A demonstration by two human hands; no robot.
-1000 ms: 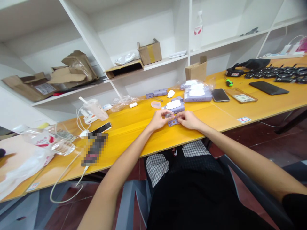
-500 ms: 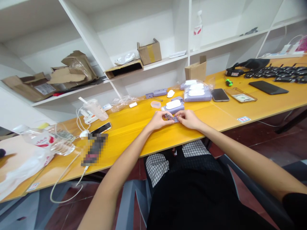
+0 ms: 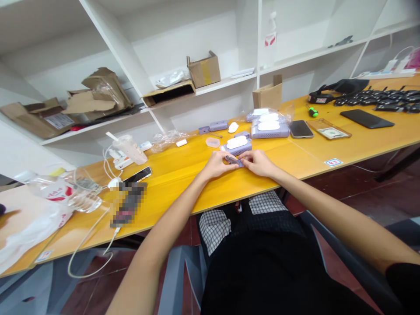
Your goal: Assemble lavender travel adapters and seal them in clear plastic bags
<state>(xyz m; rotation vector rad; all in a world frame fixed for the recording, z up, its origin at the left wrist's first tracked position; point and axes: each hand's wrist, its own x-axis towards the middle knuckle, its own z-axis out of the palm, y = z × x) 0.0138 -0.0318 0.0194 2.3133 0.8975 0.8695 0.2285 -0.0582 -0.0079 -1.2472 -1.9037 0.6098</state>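
Both hands meet over the front part of the table. The fingers of my left hand [image 3: 216,164] are closed around a small grey-purple part [image 3: 233,160], whose kind I cannot make out. From the other side, my right hand [image 3: 258,163] pinches its right end with thumb and forefinger. Just behind the fingers lies a perforated purple case [image 3: 242,151] with a white oval piece [image 3: 236,142] on top. A shallow translucent dish [image 3: 213,142] sits to the left, and a white oval part [image 3: 233,127] lies farther back.
Several purple cases [image 3: 269,132] are stacked in clear plastic at the back. Right of them lie a phone [image 3: 301,129], a tan tray with a banknote [image 3: 330,133] and a green-black screwdriver [image 3: 313,112]. Left are a plastic cup [image 3: 130,148], a phone [image 3: 139,176] and a water bottle [image 3: 62,192].
Both hands stay in place with the small part between them. The camera view has shifted very slightly; nothing else visibly moves.
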